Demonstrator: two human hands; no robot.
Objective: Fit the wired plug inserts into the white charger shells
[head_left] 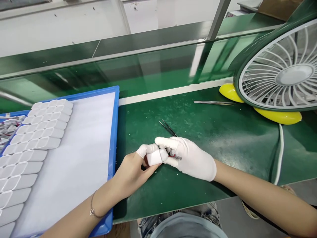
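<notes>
Head view: right of the blue tray (114,132), our left hand (135,168) pinches the white housing (154,158); our curled right hand (194,158) apparently steadies its wires (176,156). Handling calls for slack.

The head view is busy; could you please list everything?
bench: one, green, centre
trays: two, blue, left
cases: dozens, white, larger tray
parts: several, grey, far left
held case: one, white, centre
dark tweezers: one, black, centre
metal tweezers: one, silver, right
fan: one, green, yellow feet, right
cable: one, white, right
box: one, brown, top right
rounded item: one, bluish, bottom
bracelet: one, silver, left wrist
left hand: one, white-tipped, centre
right hand: one, white-gloved, centre
</notes>
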